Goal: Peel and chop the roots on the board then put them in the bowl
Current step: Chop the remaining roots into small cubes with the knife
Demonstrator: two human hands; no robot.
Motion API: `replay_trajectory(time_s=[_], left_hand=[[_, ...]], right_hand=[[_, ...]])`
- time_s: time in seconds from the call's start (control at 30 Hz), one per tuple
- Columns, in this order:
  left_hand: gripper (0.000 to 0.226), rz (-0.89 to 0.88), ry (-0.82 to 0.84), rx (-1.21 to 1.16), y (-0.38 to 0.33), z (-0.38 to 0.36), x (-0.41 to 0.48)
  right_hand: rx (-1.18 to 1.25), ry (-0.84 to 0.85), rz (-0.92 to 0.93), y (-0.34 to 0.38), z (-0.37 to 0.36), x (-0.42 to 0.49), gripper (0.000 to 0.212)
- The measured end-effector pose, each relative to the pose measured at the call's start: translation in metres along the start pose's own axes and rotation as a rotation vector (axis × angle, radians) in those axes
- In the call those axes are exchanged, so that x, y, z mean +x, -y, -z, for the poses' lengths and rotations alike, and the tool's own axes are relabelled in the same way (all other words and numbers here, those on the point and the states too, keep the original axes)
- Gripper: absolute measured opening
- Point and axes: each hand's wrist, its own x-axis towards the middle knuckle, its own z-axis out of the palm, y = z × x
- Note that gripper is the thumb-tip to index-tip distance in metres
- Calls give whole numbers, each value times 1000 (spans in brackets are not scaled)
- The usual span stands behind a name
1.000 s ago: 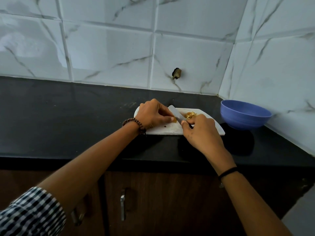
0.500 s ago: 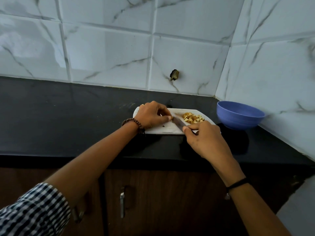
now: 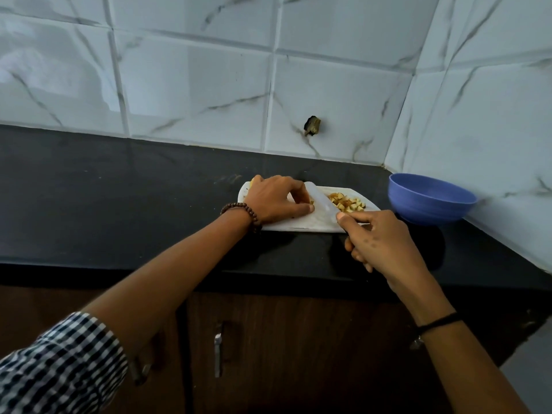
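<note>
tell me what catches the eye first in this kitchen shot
Two hands meet over a white board on the black counter: the right hand grips a pale knife, the left hand pins a mostly hidden root piece beside the blade. A pile of yellow-brown chopped pieces lies on the board's right end, and a blue bowl sits by the corner wall.

The left hand (image 3: 274,201) covers nearly all of the root piece (image 3: 311,202). The blade of the knife (image 3: 323,204) is blurred, its handle hidden inside the right hand (image 3: 379,239).
</note>
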Motion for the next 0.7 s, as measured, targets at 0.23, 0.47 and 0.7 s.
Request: replay_trajectory(time_s=[0.23, 0.47, 0.7], left_hand=[[17, -58, 15, -39, -3, -1, 1], [16, 25, 72, -230, 0, -1, 1], [12, 49, 106, -296, 1, -2, 3]], right_hand=[[-79, -60, 19, -2, -3, 0, 36], [-368, -13, 65, 1, 0, 3, 39], [-417, -110, 120, -6, -3, 1, 40]])
